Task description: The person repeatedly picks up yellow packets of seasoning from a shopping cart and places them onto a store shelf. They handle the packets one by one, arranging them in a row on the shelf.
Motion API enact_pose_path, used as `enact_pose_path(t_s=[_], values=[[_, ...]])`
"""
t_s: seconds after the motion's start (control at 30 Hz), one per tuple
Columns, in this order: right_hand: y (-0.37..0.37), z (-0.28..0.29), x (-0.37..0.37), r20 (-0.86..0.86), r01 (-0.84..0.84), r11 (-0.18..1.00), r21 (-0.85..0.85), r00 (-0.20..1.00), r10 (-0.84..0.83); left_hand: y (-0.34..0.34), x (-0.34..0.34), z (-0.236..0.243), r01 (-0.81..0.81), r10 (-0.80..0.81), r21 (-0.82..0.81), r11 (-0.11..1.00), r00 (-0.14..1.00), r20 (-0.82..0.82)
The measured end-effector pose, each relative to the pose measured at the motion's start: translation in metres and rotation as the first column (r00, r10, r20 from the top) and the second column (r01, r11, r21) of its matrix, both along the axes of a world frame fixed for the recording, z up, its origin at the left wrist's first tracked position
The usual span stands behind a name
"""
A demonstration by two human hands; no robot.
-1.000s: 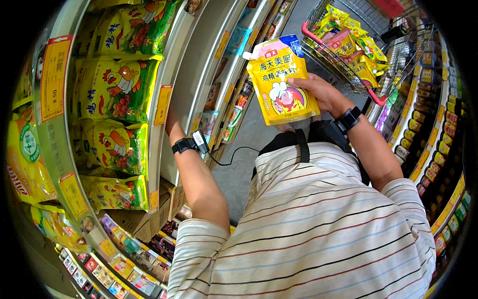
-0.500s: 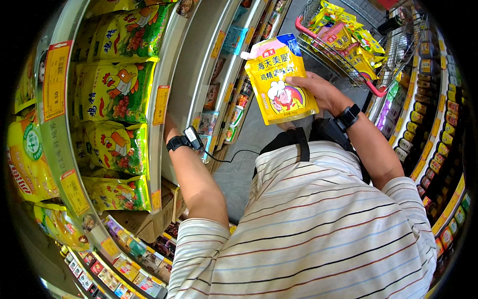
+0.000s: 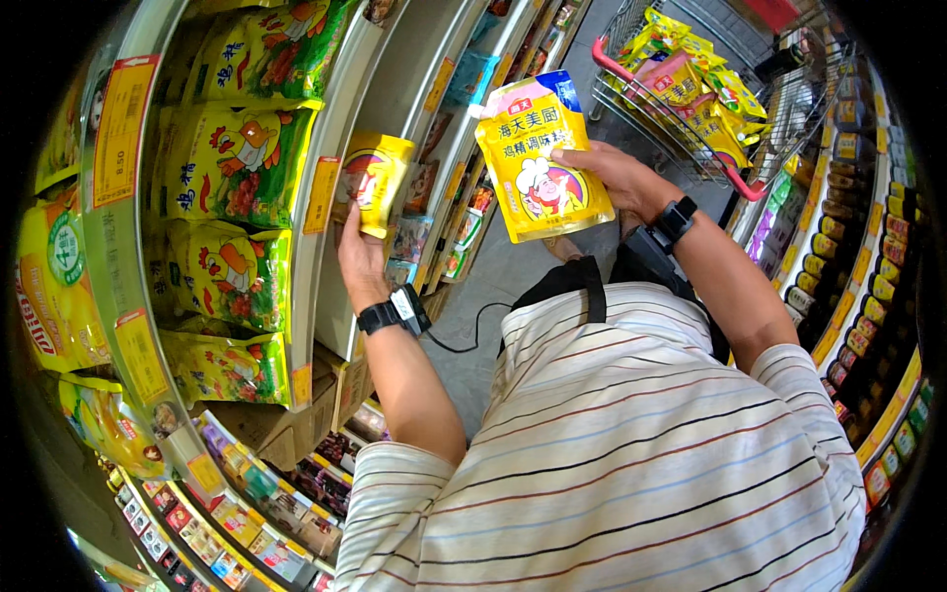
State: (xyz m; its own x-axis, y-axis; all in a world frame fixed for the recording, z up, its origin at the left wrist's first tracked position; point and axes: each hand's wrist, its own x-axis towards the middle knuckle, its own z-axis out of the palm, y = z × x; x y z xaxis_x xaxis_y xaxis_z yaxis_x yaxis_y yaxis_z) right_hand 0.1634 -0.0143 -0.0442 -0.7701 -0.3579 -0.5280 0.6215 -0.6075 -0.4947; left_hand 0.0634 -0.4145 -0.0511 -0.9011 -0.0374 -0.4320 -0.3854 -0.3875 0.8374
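Observation:
My right hand (image 3: 626, 181) grips a yellow seasoning pouch (image 3: 528, 207) by its right side, thumb on the front. The pouch has a pink and blue top and a cartoon chef; it is held upright before me. In my left hand (image 3: 365, 255) is a smaller-looking yellow packet (image 3: 377, 178), seen at an angle at the shelf's edge. The thumb lies on its face, and the other fingers are mostly hidden behind it.
Green and yellow seasoning bags (image 3: 232, 163) line the shelf at the left. A wire shopping cart (image 3: 681, 118) with a red handle and several yellow packets stands at the far right. Jars (image 3: 819, 247) fill the right-hand shelf. Cardboard boxes (image 3: 306, 419) sit below the left shelf.
My left hand has come out of the shelf, bringing a yellow packet into view. The pouch in my right hand has shifted slightly left.

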Motion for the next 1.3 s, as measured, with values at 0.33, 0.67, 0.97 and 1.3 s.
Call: enact_pose_path(t_s=[0.33, 0.67, 0.97, 1.3], values=[[-0.04, -0.006, -0.035, -0.054, -0.122, 0.978, -0.169, 0.992, 0.115, 0.086, 0.064, 0.044, 0.273, -0.274, 0.096, 0.957, 0.962, -0.005], [-0.051, -0.001, -0.033, -0.145, -0.13, 0.991, -0.035, 0.982, 0.123, 0.093, 0.056, 0.042, 0.472, -0.461, -0.248, 0.846, 0.881, 0.103], [-0.037, 0.001, -0.019, -0.097, -0.119, 0.993, 0.01, 0.988, 0.12, -0.13, -0.039, -0.071, -0.448, 0.471, -0.3, 0.842, 0.882, 0.006], [-0.03, 0.005, -0.007, -0.04, -0.085, 0.996, 0.017, 0.996, 0.086, -0.131, -0.032, -0.059, -0.549, 0.557, -0.161, 0.82, 0.83, 0.006]])
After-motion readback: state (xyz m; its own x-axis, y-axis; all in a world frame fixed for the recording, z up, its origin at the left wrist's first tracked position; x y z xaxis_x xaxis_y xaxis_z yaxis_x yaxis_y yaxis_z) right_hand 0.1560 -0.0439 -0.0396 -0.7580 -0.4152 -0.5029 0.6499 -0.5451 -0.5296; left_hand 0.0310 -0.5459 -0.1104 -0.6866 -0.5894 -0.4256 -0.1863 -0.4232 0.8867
